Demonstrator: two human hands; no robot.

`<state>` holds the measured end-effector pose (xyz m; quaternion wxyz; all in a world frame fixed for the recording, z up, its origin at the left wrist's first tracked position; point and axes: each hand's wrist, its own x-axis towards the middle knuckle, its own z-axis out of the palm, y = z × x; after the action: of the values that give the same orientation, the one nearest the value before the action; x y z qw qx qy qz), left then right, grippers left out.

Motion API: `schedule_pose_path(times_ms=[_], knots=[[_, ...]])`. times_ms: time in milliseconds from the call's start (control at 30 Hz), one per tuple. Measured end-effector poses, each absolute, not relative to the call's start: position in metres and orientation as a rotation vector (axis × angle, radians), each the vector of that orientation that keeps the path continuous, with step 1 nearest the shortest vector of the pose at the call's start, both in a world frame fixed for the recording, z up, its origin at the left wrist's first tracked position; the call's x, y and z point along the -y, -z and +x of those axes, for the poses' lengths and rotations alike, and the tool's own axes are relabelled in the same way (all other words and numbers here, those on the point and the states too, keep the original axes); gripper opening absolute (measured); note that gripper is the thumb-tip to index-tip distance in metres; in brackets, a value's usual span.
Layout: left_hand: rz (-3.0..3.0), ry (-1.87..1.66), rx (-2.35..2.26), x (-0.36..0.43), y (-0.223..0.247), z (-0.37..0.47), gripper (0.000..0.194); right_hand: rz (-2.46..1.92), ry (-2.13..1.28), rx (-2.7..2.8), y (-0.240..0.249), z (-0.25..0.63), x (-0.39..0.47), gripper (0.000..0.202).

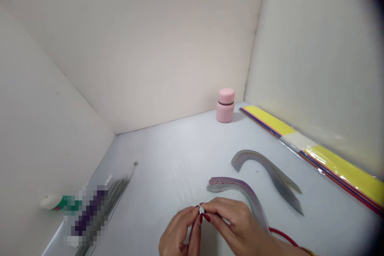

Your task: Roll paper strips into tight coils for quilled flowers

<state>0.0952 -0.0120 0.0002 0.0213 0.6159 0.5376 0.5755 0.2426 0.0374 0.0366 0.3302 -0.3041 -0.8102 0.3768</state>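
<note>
A small whitish, crumpled-looking piece sits between the fingertips of both hands, low in the middle of the view. My left hand pinches it from the left, and my right hand pinches it from the right. The fingers cover most of the piece, so its exact kind is unclear. Curved grey and purplish paper strips lie just behind my right hand, partly covered by it. Farther right lies a second curved bundle of grey strips, touched by neither hand.
A pink lidded flask stands near the back corner. Packs of yellow and coloured strips lie along the right wall. Thin wires and a green-and-white bottle are at the left, beside a blurred patch. White walls enclose the table.
</note>
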Motion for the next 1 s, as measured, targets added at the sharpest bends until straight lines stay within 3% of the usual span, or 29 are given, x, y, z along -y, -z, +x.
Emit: schedule_pose_path(times_ms=[300,467,1000], knots=[[1.907,-1.853,-1.698,0.012,0.001,0.102,0.026,-0.798,-0.804,2.167,-0.039,0.24,-0.034,0.029],[1.623,-1.734,-1.546,0.013,-0.006,0.098,0.011,-0.828,-0.999,2.119,-0.041,0.245,-0.04,0.019],[1.516,-1.771,-1.528,0.015,-0.011,0.101,0.009,-0.681,-0.976,2.05,-0.038,0.249,-0.04,0.021]])
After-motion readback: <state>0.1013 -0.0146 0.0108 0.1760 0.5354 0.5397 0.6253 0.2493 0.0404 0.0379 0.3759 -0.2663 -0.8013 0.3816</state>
